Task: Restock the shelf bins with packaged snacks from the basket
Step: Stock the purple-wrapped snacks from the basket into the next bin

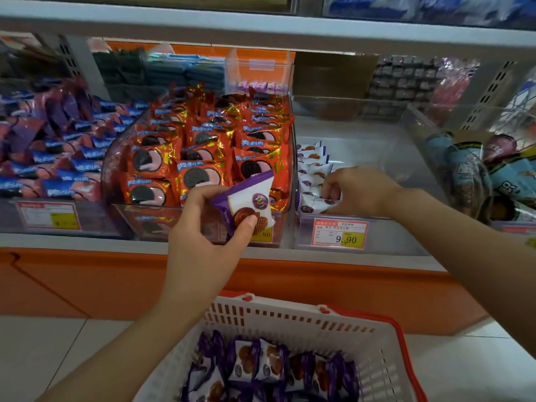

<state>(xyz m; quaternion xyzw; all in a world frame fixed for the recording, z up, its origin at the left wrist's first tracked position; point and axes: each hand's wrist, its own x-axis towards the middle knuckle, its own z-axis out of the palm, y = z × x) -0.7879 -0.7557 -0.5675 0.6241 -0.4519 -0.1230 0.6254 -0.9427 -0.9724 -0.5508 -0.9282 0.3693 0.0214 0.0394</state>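
Observation:
My left hand (203, 227) pinches a purple-and-white snack pack (249, 198) in front of the shelf, above the basket. My right hand (356, 190) reaches into the clear shelf bin (377, 236) and grips a white-and-purple pack (314, 203) at the front of a row of the same packs (313, 166). The white basket with a red rim (290, 317) stands on the floor below and holds several matching purple packs (269, 364).
A bin of orange cookie packs (208, 146) sits left of the open bin, and blue-pink packs (52, 146) lie further left. Teal and dark packs (478, 175) fill the bin at right. A yellow price tag (339, 233) marks the bin front. An upper shelf edge (261, 27) overhangs.

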